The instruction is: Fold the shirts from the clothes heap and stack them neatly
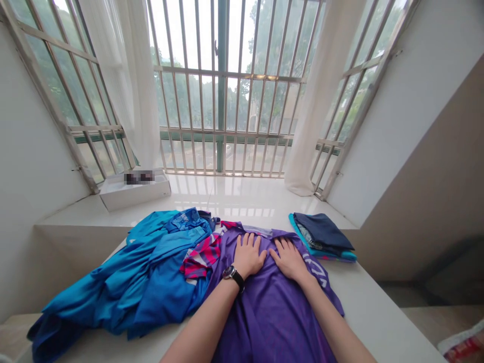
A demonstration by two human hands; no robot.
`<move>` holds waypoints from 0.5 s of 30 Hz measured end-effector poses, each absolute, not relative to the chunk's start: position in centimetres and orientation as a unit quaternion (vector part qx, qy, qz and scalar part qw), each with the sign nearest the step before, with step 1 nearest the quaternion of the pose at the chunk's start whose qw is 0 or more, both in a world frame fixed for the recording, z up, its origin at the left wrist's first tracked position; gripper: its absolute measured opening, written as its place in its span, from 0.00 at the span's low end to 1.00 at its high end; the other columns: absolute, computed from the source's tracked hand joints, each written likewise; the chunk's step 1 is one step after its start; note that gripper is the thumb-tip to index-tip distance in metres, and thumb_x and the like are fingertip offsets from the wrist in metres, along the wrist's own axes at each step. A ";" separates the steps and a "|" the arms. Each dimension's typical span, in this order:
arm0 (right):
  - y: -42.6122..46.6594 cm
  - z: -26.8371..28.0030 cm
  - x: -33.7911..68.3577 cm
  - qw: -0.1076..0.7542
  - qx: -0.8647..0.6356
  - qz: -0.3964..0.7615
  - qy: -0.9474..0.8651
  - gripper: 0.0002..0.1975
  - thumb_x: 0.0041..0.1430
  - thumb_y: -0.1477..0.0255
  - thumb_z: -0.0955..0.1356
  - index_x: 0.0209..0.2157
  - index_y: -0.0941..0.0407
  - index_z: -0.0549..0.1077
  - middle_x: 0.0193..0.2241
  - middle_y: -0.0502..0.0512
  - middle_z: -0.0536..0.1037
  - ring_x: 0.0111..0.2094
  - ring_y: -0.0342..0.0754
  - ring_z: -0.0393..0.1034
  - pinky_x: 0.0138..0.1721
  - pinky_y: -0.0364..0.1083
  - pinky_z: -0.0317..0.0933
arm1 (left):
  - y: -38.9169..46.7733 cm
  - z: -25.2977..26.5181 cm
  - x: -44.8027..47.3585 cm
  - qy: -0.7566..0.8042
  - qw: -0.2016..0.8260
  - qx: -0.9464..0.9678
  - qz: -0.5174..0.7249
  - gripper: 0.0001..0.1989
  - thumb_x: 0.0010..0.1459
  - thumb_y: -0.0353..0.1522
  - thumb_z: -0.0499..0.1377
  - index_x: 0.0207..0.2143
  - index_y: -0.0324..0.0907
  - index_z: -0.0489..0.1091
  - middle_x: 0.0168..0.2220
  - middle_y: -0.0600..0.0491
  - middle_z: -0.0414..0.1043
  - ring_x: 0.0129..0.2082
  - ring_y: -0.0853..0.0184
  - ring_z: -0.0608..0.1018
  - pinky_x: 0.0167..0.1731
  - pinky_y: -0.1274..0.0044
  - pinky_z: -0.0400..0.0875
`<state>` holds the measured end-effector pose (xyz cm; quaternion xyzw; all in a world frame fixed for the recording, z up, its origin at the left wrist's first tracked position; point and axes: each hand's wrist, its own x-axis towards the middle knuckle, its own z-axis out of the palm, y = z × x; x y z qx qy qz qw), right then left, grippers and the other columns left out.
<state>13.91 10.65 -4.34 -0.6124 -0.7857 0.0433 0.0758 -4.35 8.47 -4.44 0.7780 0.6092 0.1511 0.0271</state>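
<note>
A purple shirt [260, 302] with pink-and-white patterned sleeve [206, 254] lies spread on the white surface, its collar end toward the window. Flat on its upper part rests my left hand [249, 254], fingers stretched out, with a dark watch [232, 275] on the wrist. My right hand [288, 257] also presses flat on the cloth, just right of the left one, fingers apart. Neither hand grips anything. White lettering [313, 269] shows on the shirt beside my right forearm. The shirt's lower end runs out of view between my arms.
Blue garments [143, 272] lie in a loose heap to the left, touching the purple shirt. A stack of folded clothes [323, 234], navy on top, sits at the right. Behind stand a white box [134, 194] and a barred window [223, 101] with white curtains [308, 126].
</note>
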 end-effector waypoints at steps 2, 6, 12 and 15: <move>10.3 -4.1 13.9 0.099 -0.612 0.035 -0.784 0.31 0.68 0.58 0.57 0.65 0.62 0.62 0.66 0.66 0.60 0.67 0.60 0.51 0.66 0.55 0.45 | 8.3 -4.3 -4.4 0.610 0.027 0.779 0.143 0.33 0.67 0.50 0.41 0.67 0.43 0.56 0.69 0.44 0.54 0.68 0.51 0.53 0.66 0.54 0.42; 9.4 -3.6 13.9 0.150 -0.620 0.012 -0.770 0.27 0.68 0.64 0.57 0.61 0.64 0.66 0.62 0.68 0.66 0.64 0.56 0.57 0.65 0.50 0.48 | 7.8 -4.2 -4.6 0.608 0.026 0.783 0.129 0.33 0.67 0.49 0.42 0.67 0.43 0.56 0.69 0.43 0.53 0.69 0.51 0.53 0.65 0.54 0.42; 8.4 -3.5 13.9 0.133 -0.623 0.027 -0.771 0.27 0.69 0.63 0.56 0.61 0.64 0.66 0.62 0.67 0.66 0.64 0.56 0.56 0.64 0.49 0.49 | 6.8 -4.3 -5.1 0.587 0.016 0.796 0.147 0.31 0.67 0.47 0.44 0.66 0.42 0.56 0.68 0.43 0.55 0.68 0.52 0.54 0.65 0.57 0.44; 8.2 -3.6 14.0 0.123 -0.623 0.038 -0.771 0.29 0.69 0.60 0.57 0.63 0.63 0.64 0.64 0.65 0.64 0.66 0.56 0.54 0.65 0.50 0.46 | 6.5 -3.9 -5.3 0.586 0.018 0.792 0.169 0.29 0.66 0.43 0.48 0.66 0.39 0.57 0.66 0.42 0.58 0.67 0.54 0.57 0.65 0.61 0.48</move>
